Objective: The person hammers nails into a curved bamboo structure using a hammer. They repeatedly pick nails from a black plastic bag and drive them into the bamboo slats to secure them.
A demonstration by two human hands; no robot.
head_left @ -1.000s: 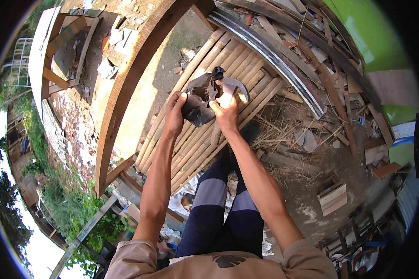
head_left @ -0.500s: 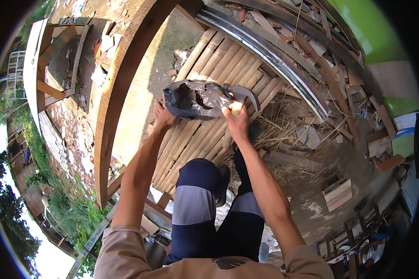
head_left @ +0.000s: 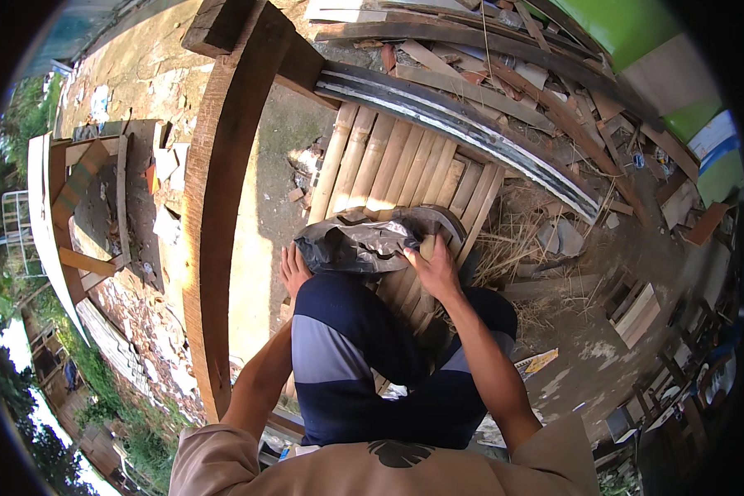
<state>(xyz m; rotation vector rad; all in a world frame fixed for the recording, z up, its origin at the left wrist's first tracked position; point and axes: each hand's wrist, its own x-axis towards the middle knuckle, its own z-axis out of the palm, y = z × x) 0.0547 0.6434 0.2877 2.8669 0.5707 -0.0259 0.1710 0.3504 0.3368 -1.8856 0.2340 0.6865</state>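
Observation:
A crumpled black plastic bag (head_left: 360, 245) lies across the bamboo slats just beyond my knees. My left hand (head_left: 294, 271) is at its left end, fingers spread and apart against or beside the bag's edge; my knee partly hides the wrist. At the other end, my right hand (head_left: 435, 271) is closed round the pale wooden handle of a dark curved-bladed tool (head_left: 445, 220), which looks like a sickle. The right thumb rests at the bag's edge. Part of the blade is hidden behind the bag.
The bamboo slat platform (head_left: 388, 161) spreads under the bag. A thick timber post (head_left: 211, 207) rises on the left, and a painted beam (head_left: 471, 128) crosses beyond. Scrap planks (head_left: 512, 83) pile up at the far right, with dry straw (head_left: 512, 240) nearer.
Both hands, the bag and the curved-bladed tool have come nearer to my body, down toward the knees. My legs have bent up and spread. The view has also shifted.

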